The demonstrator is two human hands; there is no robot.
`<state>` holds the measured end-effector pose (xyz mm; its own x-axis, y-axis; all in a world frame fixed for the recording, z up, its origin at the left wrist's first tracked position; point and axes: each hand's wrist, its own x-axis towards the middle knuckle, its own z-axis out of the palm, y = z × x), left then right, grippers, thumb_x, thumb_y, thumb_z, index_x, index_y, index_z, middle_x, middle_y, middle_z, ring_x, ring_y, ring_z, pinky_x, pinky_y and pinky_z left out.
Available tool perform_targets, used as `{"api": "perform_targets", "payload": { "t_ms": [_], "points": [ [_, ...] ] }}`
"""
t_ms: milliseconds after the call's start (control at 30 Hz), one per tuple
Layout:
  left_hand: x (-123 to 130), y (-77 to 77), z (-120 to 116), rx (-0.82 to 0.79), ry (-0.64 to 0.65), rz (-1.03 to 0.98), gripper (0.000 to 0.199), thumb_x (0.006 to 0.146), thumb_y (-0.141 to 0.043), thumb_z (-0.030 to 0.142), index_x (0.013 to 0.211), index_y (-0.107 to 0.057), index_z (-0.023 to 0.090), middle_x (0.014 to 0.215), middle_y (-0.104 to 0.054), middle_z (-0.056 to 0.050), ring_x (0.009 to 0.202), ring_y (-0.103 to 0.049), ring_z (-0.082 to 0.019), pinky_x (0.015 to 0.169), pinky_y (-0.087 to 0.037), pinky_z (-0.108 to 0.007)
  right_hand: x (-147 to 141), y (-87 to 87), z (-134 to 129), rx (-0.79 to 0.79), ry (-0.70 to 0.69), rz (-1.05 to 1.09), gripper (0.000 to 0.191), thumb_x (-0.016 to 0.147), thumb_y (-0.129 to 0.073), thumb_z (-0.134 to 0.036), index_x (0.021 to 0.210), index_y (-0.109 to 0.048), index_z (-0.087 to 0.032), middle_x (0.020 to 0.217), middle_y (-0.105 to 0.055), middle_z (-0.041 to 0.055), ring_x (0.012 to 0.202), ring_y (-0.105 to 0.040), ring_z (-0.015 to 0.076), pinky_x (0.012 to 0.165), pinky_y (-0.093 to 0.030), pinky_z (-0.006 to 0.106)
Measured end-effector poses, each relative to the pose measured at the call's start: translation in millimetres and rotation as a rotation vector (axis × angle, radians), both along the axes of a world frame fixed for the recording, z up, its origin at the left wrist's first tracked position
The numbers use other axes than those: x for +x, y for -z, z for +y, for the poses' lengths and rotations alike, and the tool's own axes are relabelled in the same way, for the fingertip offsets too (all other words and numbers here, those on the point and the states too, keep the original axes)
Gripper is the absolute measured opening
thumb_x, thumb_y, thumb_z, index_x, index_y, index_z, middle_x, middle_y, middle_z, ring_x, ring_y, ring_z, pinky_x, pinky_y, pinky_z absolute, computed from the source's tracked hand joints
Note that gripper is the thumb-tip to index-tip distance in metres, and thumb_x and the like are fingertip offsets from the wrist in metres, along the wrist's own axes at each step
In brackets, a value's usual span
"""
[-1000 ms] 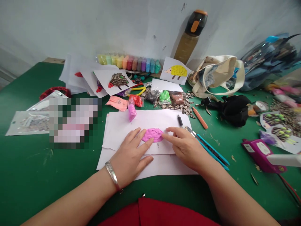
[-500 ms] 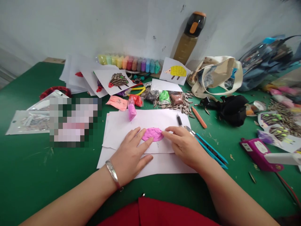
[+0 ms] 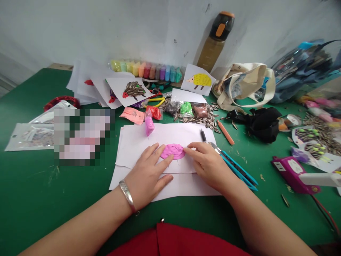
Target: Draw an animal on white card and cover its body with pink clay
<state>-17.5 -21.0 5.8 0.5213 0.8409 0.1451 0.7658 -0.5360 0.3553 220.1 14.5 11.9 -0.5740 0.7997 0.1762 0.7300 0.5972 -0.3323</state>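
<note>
A flattened oval of pink modelling clay [image 3: 172, 152] lies on a white paper sheet [image 3: 183, 179], with a few thin pencil-like lines just below it. My left hand [image 3: 150, 174], a silver bangle at its wrist, rests flat on the paper with its fingers spread. Its fingertips meet the left side of the clay. From the right, my right hand [image 3: 209, 161] presses the clay's edge with an outstretched index finger, the other fingers loosely bent and holding nothing visible. Just above the clay sits a small packet of pink clay [image 3: 149, 127].
Beside my right hand lie a black pen [image 3: 203, 135], a blue-handled tool [image 3: 239, 170] and an orange crayon-like stick [image 3: 226, 132]. Sunflower seeds [image 3: 213, 121] and clay packets [image 3: 185, 110] are behind the paper. A hot glue gun [image 3: 293, 174] rests at right; a bottle [image 3: 215, 42] stands behind.
Both hands and the clay stay in nearly the same place. The whole view has shifted very slightly.
</note>
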Motion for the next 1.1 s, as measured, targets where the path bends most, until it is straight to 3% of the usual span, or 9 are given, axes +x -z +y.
{"api": "perform_targets", "payload": {
  "t_ms": [233,433,633,833,1100],
  "points": [
    [0.5,-0.8,0.4,-0.014,-0.002,-0.008,0.045,0.089,-0.057,0.034,0.131,-0.056,0.018,0.144,-0.044,-0.017,0.136,-0.031,-0.038,0.108,-0.034,-0.057,0.0,-3.4,-1.7,-0.005,-0.027,-0.03,0.04,0.083,-0.044,-0.002,0.115,-0.064,-0.016,0.117,-0.06,0.0134,0.104,-0.055,0.0263,0.09,-0.047,0.044],
    [0.2,-1.2,0.3,-0.008,-0.006,0.003,0.046,0.089,-0.057,0.035,0.132,-0.056,0.018,0.143,-0.044,-0.017,0.136,-0.032,-0.038,0.107,-0.035,-0.057,1.0,-1.3,-1.6,-0.026,0.017,0.039,0.051,0.082,-0.041,-0.001,0.129,-0.054,-0.017,0.119,-0.06,0.0126,0.106,-0.055,0.0246,0.09,-0.047,0.043],
    [-0.4,-0.8,-0.6,-0.006,-0.004,-0.003,0.045,0.09,-0.056,0.035,0.131,-0.056,0.019,0.144,-0.043,-0.016,0.136,-0.031,-0.037,0.108,-0.034,-0.056,-2.3,-2.4,-2.1,0.003,-0.028,-0.062,0.049,0.08,-0.043,0.0,0.123,-0.059,-0.017,0.12,-0.059,0.0134,0.107,-0.053,0.0275,0.089,-0.047,0.045],
    [0.0,0.4,-0.1,-0.005,-0.015,-0.016,0.045,0.089,-0.057,0.034,0.132,-0.055,0.02,0.144,-0.044,-0.015,0.136,-0.032,-0.036,0.109,-0.033,-0.056,-6.7,-3.0,-3.5,0.053,0.003,-0.084,0.053,0.079,-0.044,0.0,0.126,-0.057,-0.021,0.128,-0.055,0.0119,0.1,-0.053,0.0253,0.084,-0.048,0.042],
    [0.1,1.0,-0.4,-0.008,-0.012,-0.017,0.047,0.089,-0.058,0.034,0.133,-0.054,0.019,0.143,-0.044,-0.016,0.136,-0.032,-0.037,0.109,-0.033,-0.056,-12.9,-3.4,-2.0,0.071,-0.004,-0.151,0.052,0.078,-0.046,0.001,0.122,-0.061,-0.021,0.124,-0.059,0.0104,0.092,-0.05,0.0246,0.08,-0.047,0.04]
  ]
}}
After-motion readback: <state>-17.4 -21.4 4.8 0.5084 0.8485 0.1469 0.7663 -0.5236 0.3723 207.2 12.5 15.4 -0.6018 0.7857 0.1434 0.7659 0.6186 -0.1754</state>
